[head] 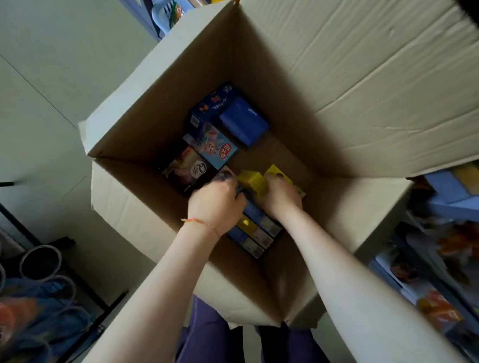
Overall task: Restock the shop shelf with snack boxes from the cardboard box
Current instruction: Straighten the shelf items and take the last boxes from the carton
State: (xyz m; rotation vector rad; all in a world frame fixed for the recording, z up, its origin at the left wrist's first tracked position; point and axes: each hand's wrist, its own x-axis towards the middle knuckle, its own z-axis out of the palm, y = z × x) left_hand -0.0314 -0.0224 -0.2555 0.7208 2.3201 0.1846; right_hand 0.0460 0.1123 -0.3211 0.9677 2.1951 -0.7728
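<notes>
Deep in the cardboard box (164,80), the left hand (215,205) and right hand (282,196) curl around a bundle of yellow and blue snack boxes (255,226); their fingertips are hidden, and the bundle's count is unclear. Beyond the hands, four more boxes lie on the box floor: black (186,171), pale blue (214,147), and two dark blue (244,121). A shelf (459,286), blurred, stands right of the box.

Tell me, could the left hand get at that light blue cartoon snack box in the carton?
Probably yes. The light blue box lies uncovered just beyond the left hand, with the cardboard box open above, though that hand's grip is busy now.
</notes>
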